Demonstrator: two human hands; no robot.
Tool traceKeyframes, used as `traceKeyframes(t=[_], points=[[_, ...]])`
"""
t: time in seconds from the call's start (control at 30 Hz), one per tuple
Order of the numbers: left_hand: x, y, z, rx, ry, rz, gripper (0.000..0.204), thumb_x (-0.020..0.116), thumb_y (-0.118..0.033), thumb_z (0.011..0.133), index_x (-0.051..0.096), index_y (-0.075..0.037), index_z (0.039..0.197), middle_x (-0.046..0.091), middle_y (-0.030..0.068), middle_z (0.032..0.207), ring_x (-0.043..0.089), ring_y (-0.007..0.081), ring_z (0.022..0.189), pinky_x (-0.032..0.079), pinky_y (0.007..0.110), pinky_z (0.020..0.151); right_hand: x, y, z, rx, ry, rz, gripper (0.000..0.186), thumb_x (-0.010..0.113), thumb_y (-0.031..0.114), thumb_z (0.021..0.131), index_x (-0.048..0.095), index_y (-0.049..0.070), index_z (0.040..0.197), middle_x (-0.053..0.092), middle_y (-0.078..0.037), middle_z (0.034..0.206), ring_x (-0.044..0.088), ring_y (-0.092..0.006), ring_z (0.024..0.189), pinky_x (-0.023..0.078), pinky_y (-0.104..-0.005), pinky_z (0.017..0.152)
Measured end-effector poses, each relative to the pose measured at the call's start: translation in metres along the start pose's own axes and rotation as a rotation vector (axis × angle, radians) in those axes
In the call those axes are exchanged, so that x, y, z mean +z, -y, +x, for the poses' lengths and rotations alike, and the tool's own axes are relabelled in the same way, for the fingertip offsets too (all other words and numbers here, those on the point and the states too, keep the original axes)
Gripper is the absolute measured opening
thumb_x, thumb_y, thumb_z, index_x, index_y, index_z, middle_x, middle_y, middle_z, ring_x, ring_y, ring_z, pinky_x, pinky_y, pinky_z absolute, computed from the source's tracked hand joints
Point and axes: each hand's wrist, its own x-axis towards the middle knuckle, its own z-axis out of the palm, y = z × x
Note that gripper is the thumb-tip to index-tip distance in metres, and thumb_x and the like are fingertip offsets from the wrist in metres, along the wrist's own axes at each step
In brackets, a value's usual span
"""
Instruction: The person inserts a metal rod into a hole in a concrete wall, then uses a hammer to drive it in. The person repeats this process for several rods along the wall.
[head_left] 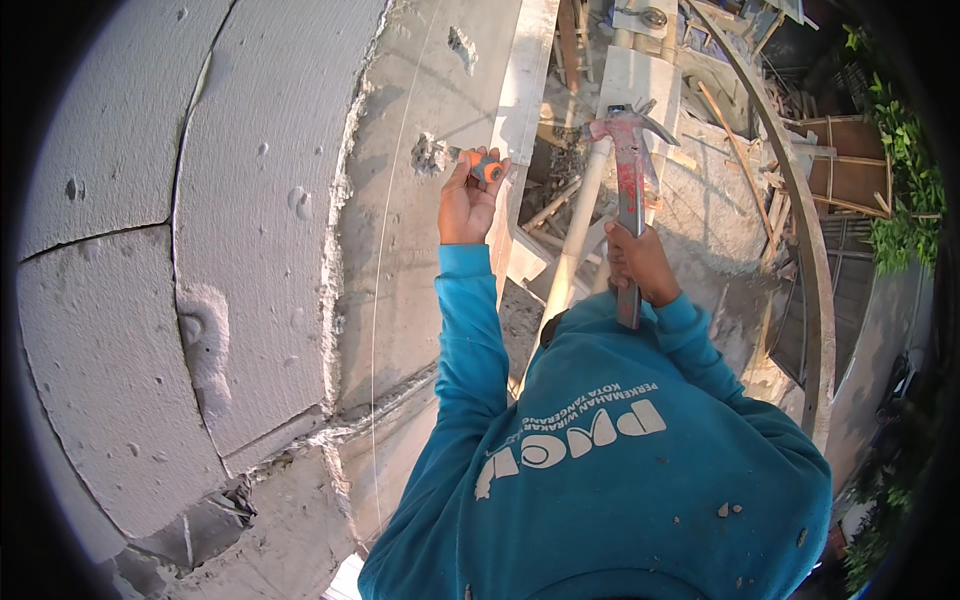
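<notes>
My left hand [466, 212] is closed around a hand tool with an orange-and-black handle [487, 169], like a chisel or screwdriver. Its working end points into a rough chipped hole [428, 154] in the grey concrete column [400, 250]; the tip itself cannot be made out. Raised to the right of it, a claw hammer [630, 170] with worn red paint stands head up, its claw curving to the right. My right hand [645, 264] grips the lower part of the hammer's handle. The hammer head and the orange handle are apart.
A wall of pale blocks [260, 200] fills the left side. A thin string [376, 400] runs down the concrete. Another chipped spot [462, 48] lies higher up. Bamboo poles [575, 240] and a long curved beam [815, 250] stand to the right, with timber scraps and rubble below.
</notes>
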Motion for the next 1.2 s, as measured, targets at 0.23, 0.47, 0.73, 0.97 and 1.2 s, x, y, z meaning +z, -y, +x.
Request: traceKeyframes(t=[0.23,0.47,0.73,0.97,1.2], points=[[0.006,0.000,0.015,0.116,0.014,-0.093,0.029,0.056,-0.020,0.099,0.054,0.007,0.107,0.059,0.0168,0.107,0.060,0.0310,0.106,0.053,0.048,0.100,0.002,0.007,-0.008,-0.382,-0.061,-0.286,0.032,0.057,0.034,0.098,0.051,0.006,0.085,0.041,0.002,0.057,0.042,-0.0071,0.044,0.037,-0.0272,0.039],[0.040,0.002,0.019,0.205,-0.003,-0.260,0.029,0.049,-0.019,0.102,0.050,0.010,0.107,0.057,0.0216,0.110,0.058,0.0325,0.109,0.049,0.047,0.106,0.054,0.076,-0.039,-0.967,0.022,0.091,0.035,0.058,0.031,0.099,0.058,-0.004,0.101,0.049,-0.002,0.059,0.049,-0.0095,0.048,0.041,-0.0261,0.044],[0.039,0.009,0.020,0.182,-0.069,-0.330,0.026,0.050,-0.017,0.102,0.050,0.009,0.106,0.056,0.0200,0.109,0.059,0.0320,0.107,0.051,0.047,0.103,0.072,0.090,-0.044,-1.003,0.102,0.073,0.033,0.060,0.028,0.097,0.054,-0.004,0.097,0.048,-0.004,0.058,0.044,-0.0096,0.045,0.039,-0.0267,0.042],[0.046,0.015,0.023,0.147,-0.110,-0.261,0.026,0.053,-0.018,0.101,0.051,0.007,0.104,0.053,0.0175,0.105,0.059,0.0279,0.100,0.055,0.047,0.098,0.073,0.079,-0.039,-1.096,0.103,0.135,0.038,0.056,0.038,0.098,0.048,0.000,0.095,0.044,-0.002,0.058,0.043,-0.0109,0.046,0.042,-0.0297,0.044],[0.042,0.017,0.028,0.130,-0.102,-0.167,0.027,0.052,-0.019,0.101,0.051,0.008,0.105,0.052,0.0168,0.105,0.057,0.0267,0.100,0.055,0.047,0.097,0.067,0.079,-0.035,-1.008,0.084,0.260,0.037,0.056,0.038,0.098,0.047,0.003,0.097,0.043,-0.003,0.059,0.044,-0.0124,0.047,0.045,-0.0313,0.046]])
